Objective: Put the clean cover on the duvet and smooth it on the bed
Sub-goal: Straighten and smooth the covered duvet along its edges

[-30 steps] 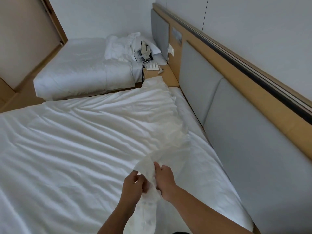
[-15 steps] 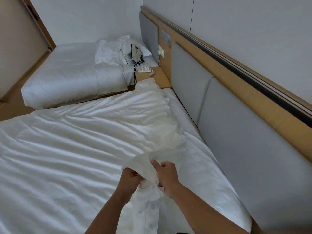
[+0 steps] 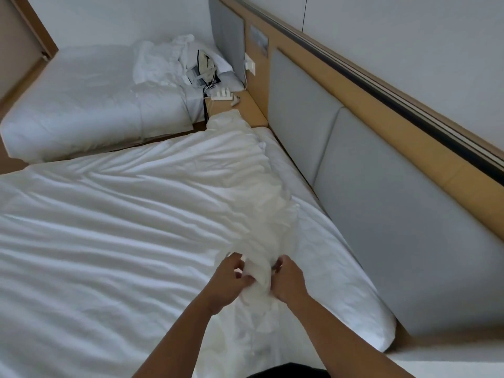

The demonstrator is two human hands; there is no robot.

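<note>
A wrinkled white duvet in its cover (image 3: 131, 214) lies spread over the near bed (image 3: 335, 257). Its near corner is bunched into a lifted ridge that runs from the head end down to my hands. My left hand (image 3: 230, 282) and my right hand (image 3: 289, 282) grip that bunched corner from either side, fingers closed into the fabric, just above the mattress. The far corner of the duvet (image 3: 226, 121) rests against the wooden shelf at the head end. What lies inside the folds is hidden.
A grey padded headboard (image 3: 381, 192) in a wooden frame runs along the right. A second bed (image 3: 81, 110) with crumpled white linen and a dark-trimmed bag stands beyond. A wooden shelf (image 3: 245, 110) between the beds carries a white power strip (image 3: 222, 95) and cables.
My hands have drawn closer together and gathered the corner tighter, pulling it down toward me. The view has tipped lower and shifted a little.
</note>
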